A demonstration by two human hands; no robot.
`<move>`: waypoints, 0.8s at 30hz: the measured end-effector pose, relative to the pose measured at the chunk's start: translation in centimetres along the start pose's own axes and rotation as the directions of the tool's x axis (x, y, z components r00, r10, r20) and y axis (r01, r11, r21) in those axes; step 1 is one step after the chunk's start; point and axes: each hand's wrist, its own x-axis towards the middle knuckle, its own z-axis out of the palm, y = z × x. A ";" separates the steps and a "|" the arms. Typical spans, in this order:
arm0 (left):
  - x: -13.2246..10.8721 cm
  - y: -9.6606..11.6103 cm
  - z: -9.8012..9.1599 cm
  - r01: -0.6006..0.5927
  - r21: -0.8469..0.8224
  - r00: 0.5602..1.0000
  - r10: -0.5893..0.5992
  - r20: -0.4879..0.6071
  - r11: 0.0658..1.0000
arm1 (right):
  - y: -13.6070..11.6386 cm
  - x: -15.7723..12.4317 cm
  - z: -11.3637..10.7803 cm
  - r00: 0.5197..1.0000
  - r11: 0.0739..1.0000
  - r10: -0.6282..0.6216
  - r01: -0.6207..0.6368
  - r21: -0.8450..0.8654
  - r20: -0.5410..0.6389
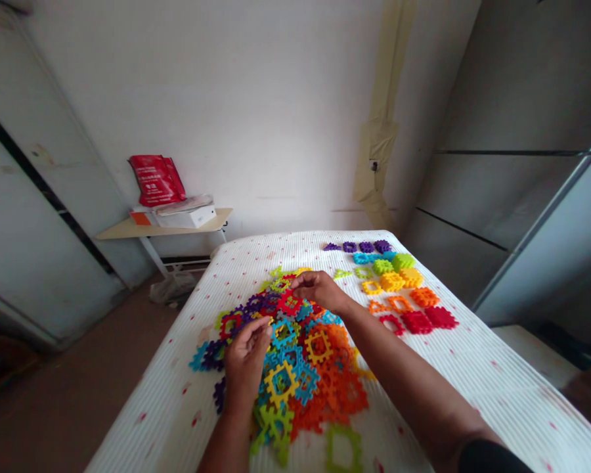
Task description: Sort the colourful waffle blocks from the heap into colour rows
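Note:
A heap of plastic interlocking pieces with toothed edges lies under both hands, mixing red, purple, blue, yellow, green and orange. My right hand (320,291) reaches over the far part of the heap, its fingers closed at the edge of a red toothed piece (289,303). At the heap's left side, my left hand (246,351) has thumb and forefinger pinched together; a bit of yellow shows at the tips, too small to name. Close by are a yellow square frame (282,385), another yellow frame (318,347) and several orange pieces (329,387).
Right of the heap, pieces stand in rows by colour: purple (366,247), green (402,261), yellow (392,282), orange (424,297) and red (417,322). A white dotted cover (177,394) lies beneath. A side table (118,228) holds a red bag (156,180) and boxes.

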 end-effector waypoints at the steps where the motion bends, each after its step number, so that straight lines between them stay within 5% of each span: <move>1: 0.0 0.0 0.0 0.027 -0.020 1.000 -0.027 0.012 0.999 | -0.4 -0.6 0.5 0.998 1.000 -0.023 0.023 0.014 0.060; 6: 0.2 -0.7 -0.3 0.083 0.024 0.993 -0.085 0.084 0.996 | -2.7 -3.3 2.5 0.984 0.931 -0.119 0.156 -0.330 0.129; 11: 0.5 -1.3 -0.3 0.140 -0.018 0.984 -0.138 0.110 0.990 | -3.8 -4.9 3.5 0.962 0.632 -0.244 0.255 -0.732 0.125; 18: 0.9 -1.8 -0.2 0.222 -0.216 0.975 -0.216 0.051 0.951 | -3.5 -6.6 4.9 0.907 0.323 -0.357 0.343 -0.882 0.222; 24: 0.8 -2.1 -0.4 0.218 -0.292 0.976 -0.201 0.087 0.931 | -3.3 -7.2 6.0 0.877 0.200 -0.442 0.301 -0.933 0.188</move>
